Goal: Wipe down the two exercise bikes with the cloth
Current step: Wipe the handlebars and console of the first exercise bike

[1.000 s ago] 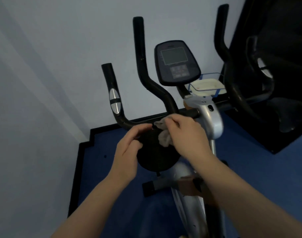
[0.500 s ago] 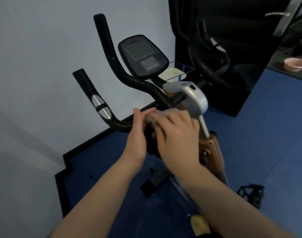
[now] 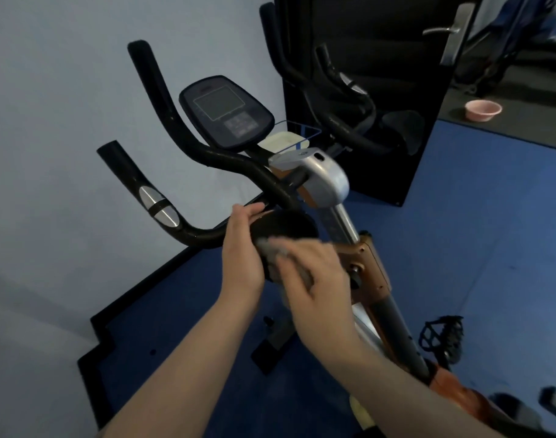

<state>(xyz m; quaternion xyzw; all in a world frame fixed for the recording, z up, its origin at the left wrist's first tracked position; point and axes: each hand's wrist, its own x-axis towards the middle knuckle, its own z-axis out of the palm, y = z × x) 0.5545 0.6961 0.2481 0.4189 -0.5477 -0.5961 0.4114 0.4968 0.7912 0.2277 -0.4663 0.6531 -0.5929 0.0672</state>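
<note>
The grey cloth (image 3: 272,252) lies bunched against a black round pad (image 3: 284,229) below the exercise bike's handlebar (image 3: 188,229). The right hand (image 3: 314,279) clutches it, blurred. The left hand (image 3: 240,257) cups the pad's left edge, fingers curled over it. 1 console (image 3: 226,112) stands above.

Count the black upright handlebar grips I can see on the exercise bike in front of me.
2. One short black handlebar grip with a silver sensor stands at left; one taller black handlebar grip rises beside the console. Others may be hidden.
</note>
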